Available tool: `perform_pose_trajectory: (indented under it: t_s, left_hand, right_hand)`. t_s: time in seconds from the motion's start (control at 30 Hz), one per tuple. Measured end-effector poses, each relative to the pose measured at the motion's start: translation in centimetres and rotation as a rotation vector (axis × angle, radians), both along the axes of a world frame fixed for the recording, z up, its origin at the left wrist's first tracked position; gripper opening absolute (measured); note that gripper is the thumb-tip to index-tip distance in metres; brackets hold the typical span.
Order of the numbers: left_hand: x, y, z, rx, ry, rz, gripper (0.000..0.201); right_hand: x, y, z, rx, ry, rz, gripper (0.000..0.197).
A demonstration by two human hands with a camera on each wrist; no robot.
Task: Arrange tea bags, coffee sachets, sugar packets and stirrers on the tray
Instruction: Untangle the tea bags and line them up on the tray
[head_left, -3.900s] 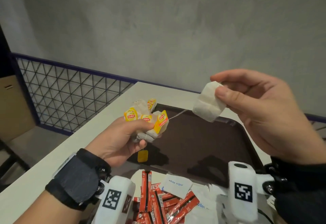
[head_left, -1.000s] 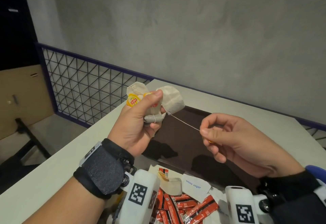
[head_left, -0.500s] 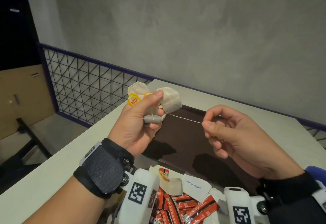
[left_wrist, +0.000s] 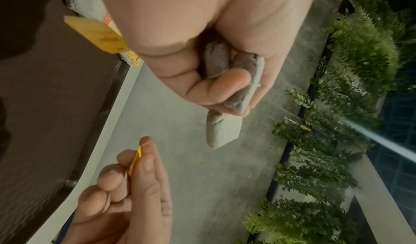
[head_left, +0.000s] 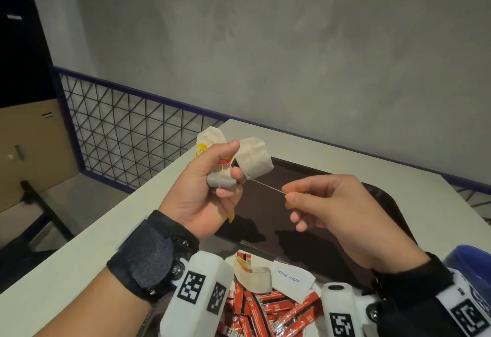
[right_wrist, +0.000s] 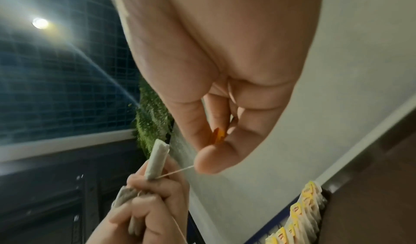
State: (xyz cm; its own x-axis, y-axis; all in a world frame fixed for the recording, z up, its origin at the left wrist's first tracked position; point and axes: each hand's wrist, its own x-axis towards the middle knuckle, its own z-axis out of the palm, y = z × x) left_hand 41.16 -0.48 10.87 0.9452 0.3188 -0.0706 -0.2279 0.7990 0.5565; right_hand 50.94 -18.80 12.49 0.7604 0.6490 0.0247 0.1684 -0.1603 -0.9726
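Taut white string [head_left: 267,186] runs from the tea bags [head_left: 240,162] clenched in my left hand [head_left: 210,190], frame centre, rightward to my right hand [head_left: 332,204], fingers [head_left: 292,198] pinching its yellow tag above the tray [head_left: 385,198].

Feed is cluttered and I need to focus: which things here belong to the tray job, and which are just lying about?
Job: tea bags in left hand; yellow tag pinched by right hand; tray; red sachets; white sugar packet.
Lying about: cardboard box; mesh railing; plants.

Grey wall [head_left: 265,44], mesh railing [head_left: 127,134], cardboard box [head_left: 29,145].
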Motion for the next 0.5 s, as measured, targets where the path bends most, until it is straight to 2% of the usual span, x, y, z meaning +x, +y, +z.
perform_pose_trajectory:
  t_s: [0.13, 0.3, 0.37, 0.5]
  left_hand:
    - [0.0, 0.0, -0.2, 0.031, -0.027, -0.045, 0.034]
    - [-0.2, -0.3, -0.1, 0.049, -0.049, -0.034, 0.019]
    - [-0.3, -0.4, 0.2, 0.055, -0.024, -0.003, 0.009]
    - [-0.1, -0.5, 0.5, 0.087, 0.012, 0.101, 0.009]
  right_hand:
    - [1.1, -0.2, -0.3, 0.100, 0.116, -0.065, 0.014]
    - [1.8, -0.3, -0.5, 0.179, 0.100, -0.137, 0.013]
    - [1.6, -0.5, -0.3, 0.147, 0.093, -0.080, 0.010]
    - [0.2, -0.9, 0.6, 0.061, 0.096, 0.218, 0.018]
